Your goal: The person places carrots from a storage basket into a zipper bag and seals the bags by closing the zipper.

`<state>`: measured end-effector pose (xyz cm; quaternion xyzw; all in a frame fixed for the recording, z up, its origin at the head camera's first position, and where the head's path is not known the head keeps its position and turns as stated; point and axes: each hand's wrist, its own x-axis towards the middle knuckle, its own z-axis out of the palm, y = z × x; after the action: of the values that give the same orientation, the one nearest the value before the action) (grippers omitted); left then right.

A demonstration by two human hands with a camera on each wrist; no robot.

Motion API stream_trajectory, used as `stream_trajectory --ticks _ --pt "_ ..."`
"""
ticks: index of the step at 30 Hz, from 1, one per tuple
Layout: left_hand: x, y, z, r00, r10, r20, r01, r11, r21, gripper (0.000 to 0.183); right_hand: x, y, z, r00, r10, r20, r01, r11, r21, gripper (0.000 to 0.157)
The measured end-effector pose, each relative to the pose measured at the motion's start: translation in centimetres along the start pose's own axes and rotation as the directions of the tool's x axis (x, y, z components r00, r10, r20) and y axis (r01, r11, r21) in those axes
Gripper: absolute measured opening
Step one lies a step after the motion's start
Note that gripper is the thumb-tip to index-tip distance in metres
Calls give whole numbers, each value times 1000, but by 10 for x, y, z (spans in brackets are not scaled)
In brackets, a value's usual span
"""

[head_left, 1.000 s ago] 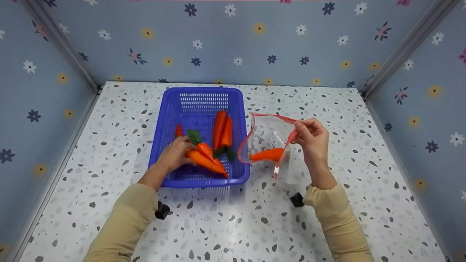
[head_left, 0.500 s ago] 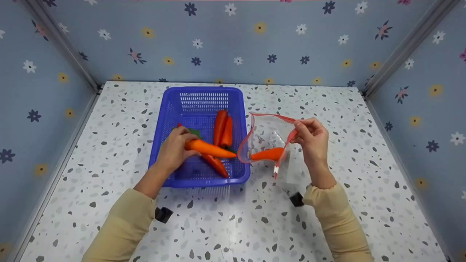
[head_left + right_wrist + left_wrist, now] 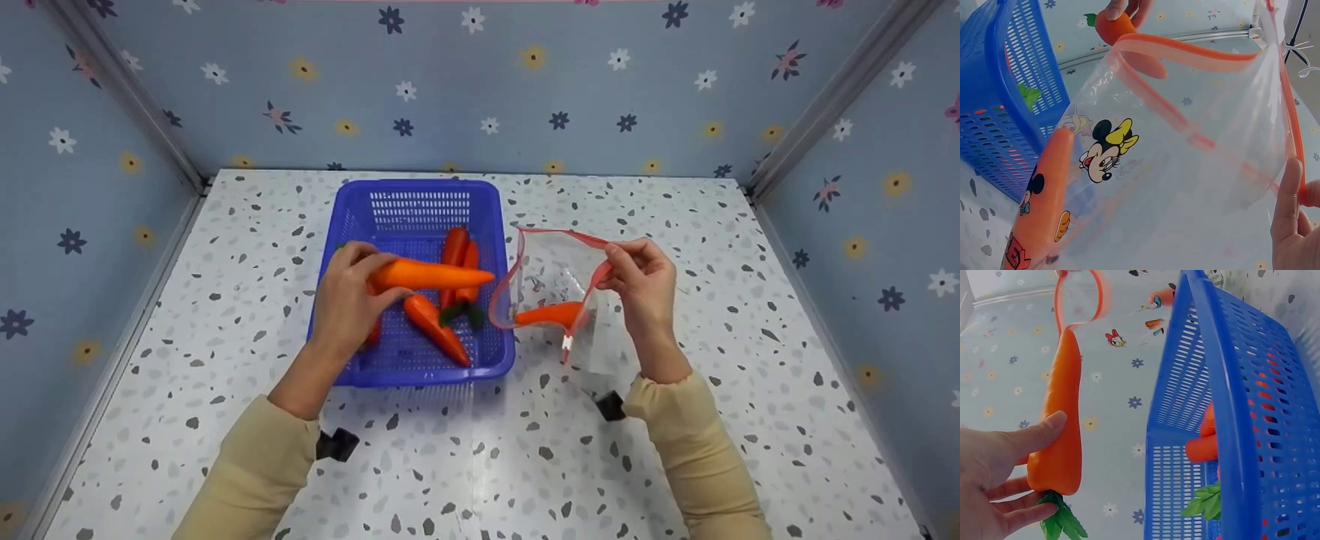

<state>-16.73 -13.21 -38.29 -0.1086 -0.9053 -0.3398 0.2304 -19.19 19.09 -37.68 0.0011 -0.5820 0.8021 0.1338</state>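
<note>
Left hand (image 3: 347, 300) grips a carrot (image 3: 435, 275); right hand (image 3: 645, 292) pinches a clear bag (image 3: 559, 274).

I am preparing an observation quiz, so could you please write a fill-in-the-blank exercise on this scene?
1. The left hand holds a carrot with its narrow tip pointing to the person's ____.
2. The right hand pinches the edge of a bag whose mouth is ____.
3. A lone orange vegetable lies inside the transparent ____.
4. In the head view, the basket stands to the ____ of the bag.

Missing words: right; open; bag; left.
</note>
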Motion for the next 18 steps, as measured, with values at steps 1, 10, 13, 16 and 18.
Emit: stream_trajectory --ticks 1,10,13,16,18 --pt "0 1 0 1000 -2 -10 2 1000 -2 39 1 0 0 1000 -5 0 5 1000 -1 9" --pt "2 13 3 995 20 -93 -24 999 -42 39 5 0 3 1000 -16 -18 15 999 -35 10" --pt "4 18 7 996 23 -86 -28 998 -54 38 6 1 5 1000 -20 -13 19 999 -29 10" --pt "7 23 12 997 27 -74 -31 998 -61 37 8 2 7 1000 -29 0 29 1000 -8 10" --pt "9 26 15 997 31 -70 -35 998 -54 37 9 2 8 999 -34 4 34 999 1 10"
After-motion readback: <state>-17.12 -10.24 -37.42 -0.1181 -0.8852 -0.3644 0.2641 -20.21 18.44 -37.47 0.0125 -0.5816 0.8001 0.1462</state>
